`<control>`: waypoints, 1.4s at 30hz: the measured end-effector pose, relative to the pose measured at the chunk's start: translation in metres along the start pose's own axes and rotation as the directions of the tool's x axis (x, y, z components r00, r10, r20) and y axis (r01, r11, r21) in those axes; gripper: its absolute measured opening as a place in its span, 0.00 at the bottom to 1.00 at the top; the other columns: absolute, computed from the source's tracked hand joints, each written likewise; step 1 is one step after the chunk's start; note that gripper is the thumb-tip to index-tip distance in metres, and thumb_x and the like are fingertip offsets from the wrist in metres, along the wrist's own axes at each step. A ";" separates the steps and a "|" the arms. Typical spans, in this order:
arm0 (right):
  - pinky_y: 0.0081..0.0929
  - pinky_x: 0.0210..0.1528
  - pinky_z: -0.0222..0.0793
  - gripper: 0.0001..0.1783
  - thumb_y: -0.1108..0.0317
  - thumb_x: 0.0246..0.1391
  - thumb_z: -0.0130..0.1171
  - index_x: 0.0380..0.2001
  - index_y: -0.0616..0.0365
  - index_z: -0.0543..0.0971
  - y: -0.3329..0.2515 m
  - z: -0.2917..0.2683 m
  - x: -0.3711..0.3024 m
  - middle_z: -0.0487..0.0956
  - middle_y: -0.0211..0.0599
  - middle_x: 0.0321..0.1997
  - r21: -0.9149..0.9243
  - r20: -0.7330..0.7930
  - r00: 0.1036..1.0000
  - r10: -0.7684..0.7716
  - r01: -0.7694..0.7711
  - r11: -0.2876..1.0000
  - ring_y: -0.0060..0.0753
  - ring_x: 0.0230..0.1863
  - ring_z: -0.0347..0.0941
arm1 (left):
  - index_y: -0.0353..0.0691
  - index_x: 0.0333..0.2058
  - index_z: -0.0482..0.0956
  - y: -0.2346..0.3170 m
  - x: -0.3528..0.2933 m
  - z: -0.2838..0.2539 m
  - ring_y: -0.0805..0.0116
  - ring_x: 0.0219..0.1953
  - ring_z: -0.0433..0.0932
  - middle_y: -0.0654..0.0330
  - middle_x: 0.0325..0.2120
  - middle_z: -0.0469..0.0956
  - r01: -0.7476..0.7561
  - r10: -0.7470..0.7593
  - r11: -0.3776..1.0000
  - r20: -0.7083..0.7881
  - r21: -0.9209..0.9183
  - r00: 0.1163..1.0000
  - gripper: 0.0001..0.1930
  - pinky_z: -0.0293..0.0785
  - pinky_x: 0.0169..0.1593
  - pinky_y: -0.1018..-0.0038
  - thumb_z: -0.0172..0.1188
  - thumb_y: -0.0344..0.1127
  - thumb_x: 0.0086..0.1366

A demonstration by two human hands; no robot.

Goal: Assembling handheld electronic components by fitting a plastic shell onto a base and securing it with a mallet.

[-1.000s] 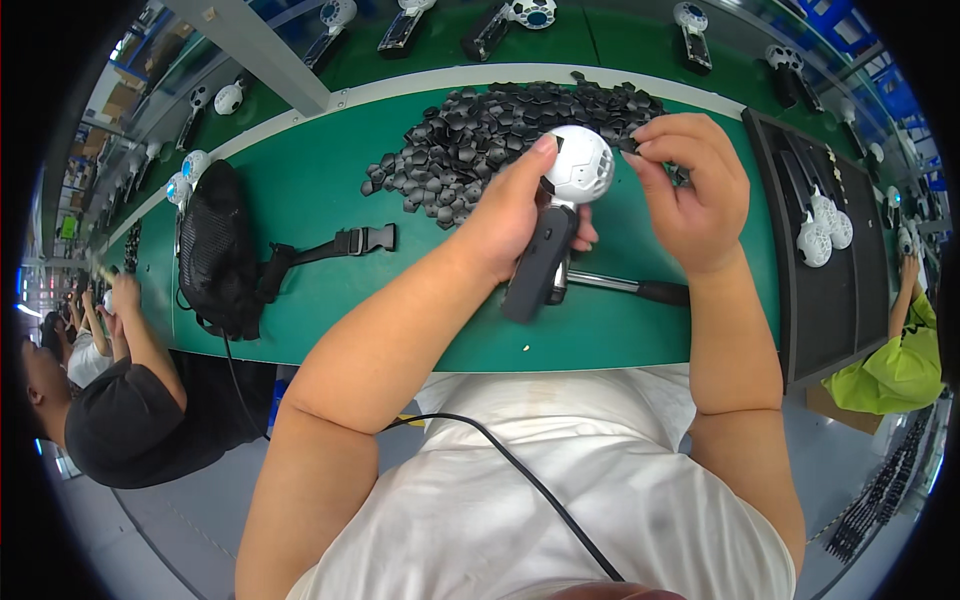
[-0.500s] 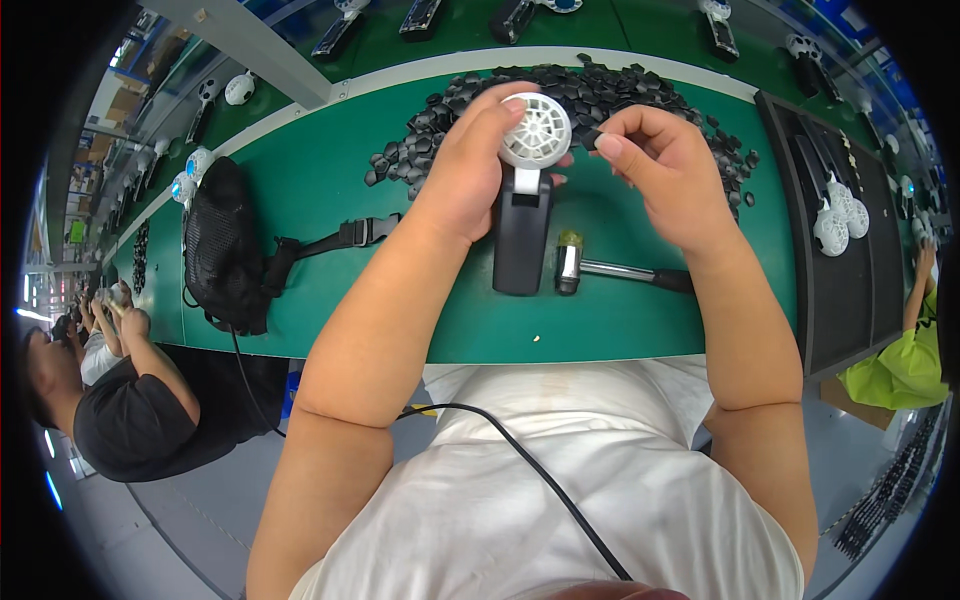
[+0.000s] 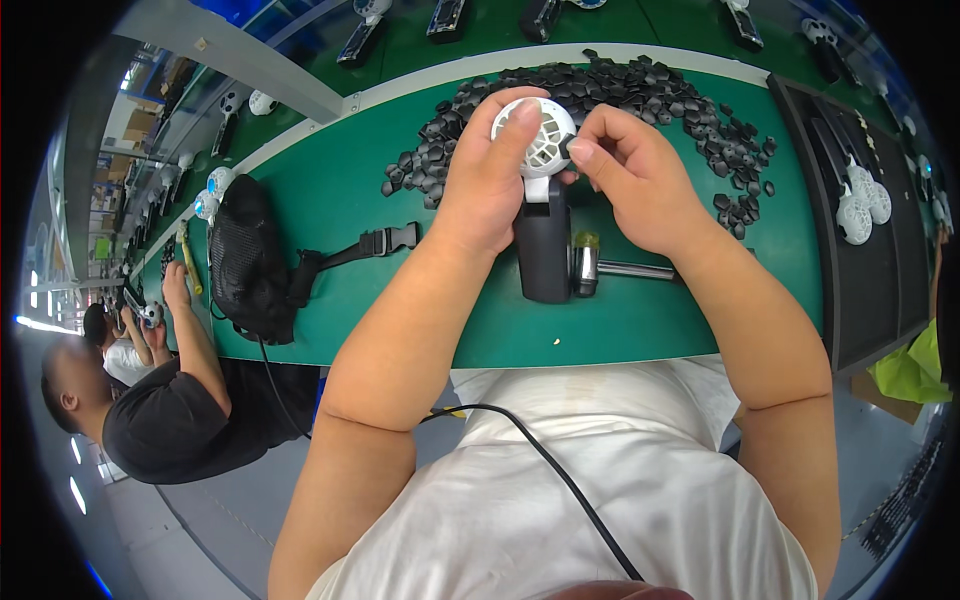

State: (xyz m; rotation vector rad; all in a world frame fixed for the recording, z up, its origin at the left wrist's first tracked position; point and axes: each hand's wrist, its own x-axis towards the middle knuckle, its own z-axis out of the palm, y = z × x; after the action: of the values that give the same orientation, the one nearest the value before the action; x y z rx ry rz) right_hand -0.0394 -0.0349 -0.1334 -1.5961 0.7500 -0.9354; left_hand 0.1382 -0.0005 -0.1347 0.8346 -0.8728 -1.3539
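My left hand [image 3: 478, 185] is closed around the round white head of a handheld fan [image 3: 550, 128], its thumb lying over the openwork grille. The fan's black handle [image 3: 543, 255] points toward me. At the grille's right edge, my right hand [image 3: 645, 180] pinches a small black flat piece [image 3: 570, 147] that seems to touch the white head. Behind both hands spreads a heap of similar black angular pieces [image 3: 640, 82]. A small hammer [image 3: 632, 270] lies right of the handle, its metal head beside it and its grip end partly hidden by my right forearm.
At the right stands a black tray [image 3: 800, 120] with a white-headed fan [image 3: 862, 200] in it. A black mesh bag [image 3: 245, 260] with a buckled strap [image 3: 385, 242] lies left. More fans sit on the green surface beyond the pale rail [image 3: 480, 68]. A co-worker [image 3: 170, 425] sits at left.
My right hand has brought the black piece leftward to the grille's edge. The fan head has turned in my left hand. The whole view has shifted slightly, and the co-worker's arm has moved.
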 end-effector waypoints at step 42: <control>0.37 0.45 0.74 0.18 0.68 0.52 0.68 0.46 0.58 0.79 -0.046 -0.061 -0.090 0.82 0.39 0.42 -0.886 0.310 0.910 0.274 0.172 0.431 0.48 0.40 0.77 | 0.35 0.51 0.76 0.003 0.009 -0.023 0.66 0.31 0.83 0.49 0.38 0.83 0.110 -0.164 0.840 -0.055 -0.532 0.985 0.21 0.82 0.31 0.79 0.67 0.44 0.69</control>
State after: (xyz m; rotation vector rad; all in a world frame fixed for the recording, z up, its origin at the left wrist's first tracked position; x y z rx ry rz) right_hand -0.1366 0.0225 -0.0994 -2.5982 1.0714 0.0079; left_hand 0.1606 -0.0093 -0.1423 0.5291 -0.3290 -1.5641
